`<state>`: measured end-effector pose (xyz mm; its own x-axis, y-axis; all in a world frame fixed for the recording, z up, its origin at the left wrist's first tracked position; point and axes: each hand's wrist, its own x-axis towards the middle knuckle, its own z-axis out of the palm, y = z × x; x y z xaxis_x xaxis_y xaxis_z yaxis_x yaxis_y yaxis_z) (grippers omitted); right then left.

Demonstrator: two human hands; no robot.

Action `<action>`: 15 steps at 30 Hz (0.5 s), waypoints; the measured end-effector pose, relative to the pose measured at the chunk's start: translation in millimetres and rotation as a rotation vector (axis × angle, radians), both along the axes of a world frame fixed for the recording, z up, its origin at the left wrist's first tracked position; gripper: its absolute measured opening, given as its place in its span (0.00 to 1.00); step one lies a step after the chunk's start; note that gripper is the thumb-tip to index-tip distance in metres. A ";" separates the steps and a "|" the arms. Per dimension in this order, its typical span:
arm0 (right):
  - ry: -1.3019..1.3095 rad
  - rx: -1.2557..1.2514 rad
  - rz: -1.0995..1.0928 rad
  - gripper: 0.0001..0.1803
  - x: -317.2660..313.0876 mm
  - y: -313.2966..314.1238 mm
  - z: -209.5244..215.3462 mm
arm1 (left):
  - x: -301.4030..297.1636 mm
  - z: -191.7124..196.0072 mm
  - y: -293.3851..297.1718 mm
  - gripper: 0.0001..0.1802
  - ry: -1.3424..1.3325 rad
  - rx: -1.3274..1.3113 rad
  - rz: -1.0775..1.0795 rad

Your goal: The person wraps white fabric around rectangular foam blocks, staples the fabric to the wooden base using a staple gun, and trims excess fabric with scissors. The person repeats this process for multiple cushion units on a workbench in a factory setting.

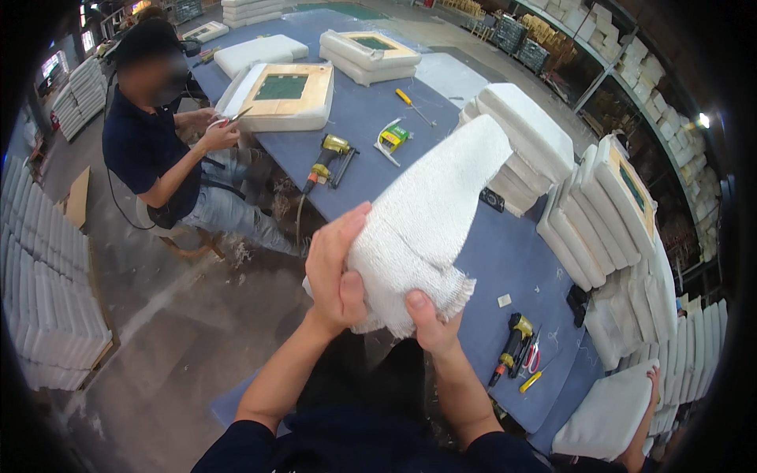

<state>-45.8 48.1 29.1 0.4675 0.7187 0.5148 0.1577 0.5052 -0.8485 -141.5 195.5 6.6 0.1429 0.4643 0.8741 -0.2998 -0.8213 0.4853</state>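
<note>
A piece of white textured upholstery fabric (434, 197) with a frayed lower edge is held up in front of me over the table's near edge. Around its left side my left hand (335, 272) is closed, fingers partly behind the cloth. My right hand (432, 322) grips the frayed lower edge, its thumb on top and the other fingers hidden behind. A crease runs across the fabric, which slants up toward the far right. Whether anything lies inside its folds cannot be seen.
On the blue-grey table (481, 236) lie a staple gun (327, 162), a screwdriver (414, 105), a second staple gun (514, 347) and red-handled scissors (534, 356). White padded seats (528, 130) are stacked right. A co-worker (158, 142) holds scissors at left; another person's hand (653, 382) holds a seat.
</note>
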 end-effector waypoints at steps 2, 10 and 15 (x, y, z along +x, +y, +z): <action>-0.113 -0.046 -0.024 0.21 -3.0 7.9 14.3 | -1.3 -1.5 6.3 0.30 -0.032 -0.031 -0.032; 0.067 0.009 0.076 0.21 -7.9 27.0 12.2 | -27.1 15.0 4.9 0.27 0.100 0.040 -0.014; 0.167 0.083 0.143 0.21 -7.3 48.0 14.3 | -34.1 46.1 -9.5 0.30 0.251 -0.106 0.010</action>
<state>-53.1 96.1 43.3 0.4474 0.7423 0.4989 -0.0593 0.5812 -0.8116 -175.6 186.1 52.7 0.3434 0.5542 0.7583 -0.1514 -0.7641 0.6270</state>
